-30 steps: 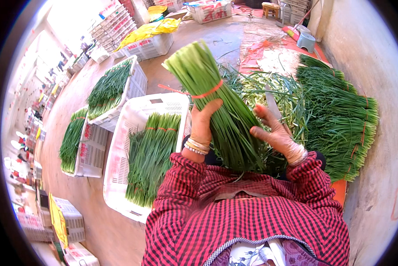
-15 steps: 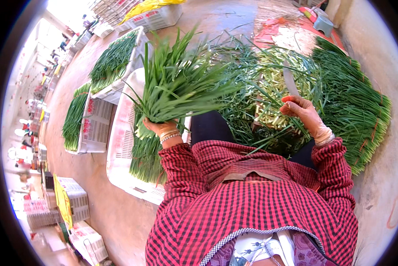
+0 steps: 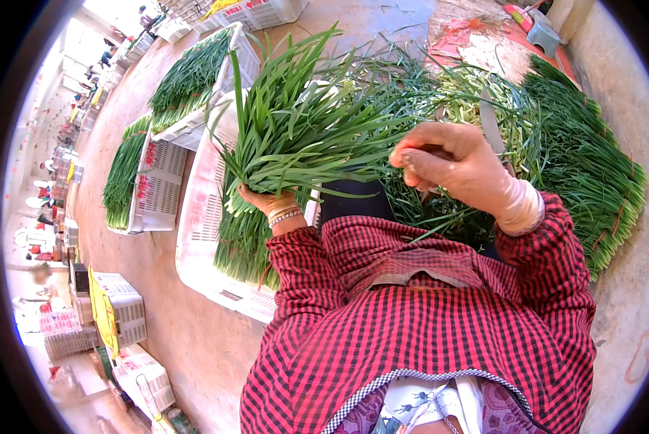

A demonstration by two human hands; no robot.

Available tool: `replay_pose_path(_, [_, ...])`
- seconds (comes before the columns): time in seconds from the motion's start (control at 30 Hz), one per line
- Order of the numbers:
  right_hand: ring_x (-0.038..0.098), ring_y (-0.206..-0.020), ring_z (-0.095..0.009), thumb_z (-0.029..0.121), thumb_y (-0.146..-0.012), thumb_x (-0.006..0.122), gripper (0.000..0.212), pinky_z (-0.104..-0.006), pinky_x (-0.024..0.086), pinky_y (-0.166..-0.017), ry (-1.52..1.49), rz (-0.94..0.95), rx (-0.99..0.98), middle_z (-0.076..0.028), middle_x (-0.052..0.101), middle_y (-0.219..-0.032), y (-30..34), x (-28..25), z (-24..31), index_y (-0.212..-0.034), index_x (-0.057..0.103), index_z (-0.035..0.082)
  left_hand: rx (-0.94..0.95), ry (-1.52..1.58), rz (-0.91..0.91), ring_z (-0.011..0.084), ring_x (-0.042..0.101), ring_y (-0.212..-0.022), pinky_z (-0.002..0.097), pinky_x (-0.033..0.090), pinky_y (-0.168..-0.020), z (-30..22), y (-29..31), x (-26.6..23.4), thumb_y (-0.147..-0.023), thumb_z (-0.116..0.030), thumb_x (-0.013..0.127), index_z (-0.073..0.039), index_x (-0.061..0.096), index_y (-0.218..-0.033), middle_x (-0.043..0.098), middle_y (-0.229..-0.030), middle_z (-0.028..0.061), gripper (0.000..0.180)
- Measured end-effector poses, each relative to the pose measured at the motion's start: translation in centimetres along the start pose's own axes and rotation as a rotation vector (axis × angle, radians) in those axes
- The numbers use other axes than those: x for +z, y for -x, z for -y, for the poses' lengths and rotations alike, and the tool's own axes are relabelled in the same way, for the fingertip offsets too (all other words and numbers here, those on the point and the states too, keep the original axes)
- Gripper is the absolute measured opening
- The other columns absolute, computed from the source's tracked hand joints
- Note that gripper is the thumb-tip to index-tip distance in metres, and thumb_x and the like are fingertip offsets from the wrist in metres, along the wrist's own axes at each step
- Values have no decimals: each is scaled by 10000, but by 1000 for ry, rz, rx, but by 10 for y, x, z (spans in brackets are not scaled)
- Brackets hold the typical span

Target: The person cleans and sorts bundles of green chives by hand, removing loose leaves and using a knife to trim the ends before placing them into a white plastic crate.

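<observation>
A loose bunch of garlic chives (image 3: 295,123) stands in my left hand (image 3: 270,201), its fingers wrapped round the pale stem ends and its long leaves fanning up and right. The bunch is above the near white crate (image 3: 194,267), where more chives lie. My right hand (image 3: 458,163) is raised over my lap, closed with thumb and fingertips together. Whatever it holds, if anything, cannot be made out. Behind it a knife blade (image 3: 491,123) stands upright by the heap of cut pale stems and leaves (image 3: 465,108); the right hand partly hides this heap.
Tied chive bundles (image 3: 592,159) are stacked along the wall at right. Two white crates of chives (image 3: 162,177) (image 3: 227,76) stand at left. A blue-grey stool (image 3: 544,36) is at the far right. More crates (image 3: 122,296) and people line the far left.
My right hand has risen and moved left, away from the knife blade, which stays by the heap. My left hand still grips the chives, their leaves now more spread. The view has shifted slightly.
</observation>
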State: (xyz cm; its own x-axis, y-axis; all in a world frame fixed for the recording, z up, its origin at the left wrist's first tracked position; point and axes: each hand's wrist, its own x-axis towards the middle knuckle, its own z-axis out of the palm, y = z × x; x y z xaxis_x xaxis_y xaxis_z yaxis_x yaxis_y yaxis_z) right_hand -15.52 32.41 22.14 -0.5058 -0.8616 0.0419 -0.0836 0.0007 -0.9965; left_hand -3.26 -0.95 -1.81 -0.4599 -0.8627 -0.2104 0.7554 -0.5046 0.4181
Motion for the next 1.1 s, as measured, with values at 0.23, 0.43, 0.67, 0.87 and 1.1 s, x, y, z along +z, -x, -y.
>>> replay_pose_path(0.23, [527,-602,-63,403,-911,709,396,-246,446,-541,71,108,-5,9,581,-655,-17,33,-3,-853,661,15,25,-57,1,348,576,-1138,573,481,-935,-5,-5,-7,-837,-579,501,-119,592,-1293,600,-1302,123,654])
replay_pose_path(0.43, [648,-613,-275,162,-826,676,130,-356,499,-580,389,72,-149,-140,630,-685,-8,43,-22,-862,650,39,21,-82,45,356,552,-1190,560,455,-993,1,17,22,-873,-583,445,-106,552,-1339,575,-1345,133,675])
replay_pose_path(0.67, [489,-522,-121,79,-785,669,79,-280,438,-526,313,173,-175,-84,516,-587,12,35,-20,-757,620,24,25,-68,117,351,529,-1211,558,434,-1015,1,17,18,-884,-642,433,-110,524,-1378,548,-1379,132,732])
replay_pose_path(0.87, [473,-533,-112,263,-901,674,286,-301,428,-525,322,199,-27,-89,526,-572,19,17,-1,-796,669,-3,4,-111,183,355,523,-1217,565,426,-1020,4,28,35,-886,-682,417,-114,511,-1390,536,-1395,120,766])
replay_pose_path(1.1, [646,-647,-322,422,-868,666,361,-399,502,-594,568,67,-19,-154,653,-721,0,43,-15,-881,711,64,131,-213,167,363,551,-1205,567,461,-1014,4,25,39,-904,-668,399,-115,518,-1385,554,-1376,116,742])
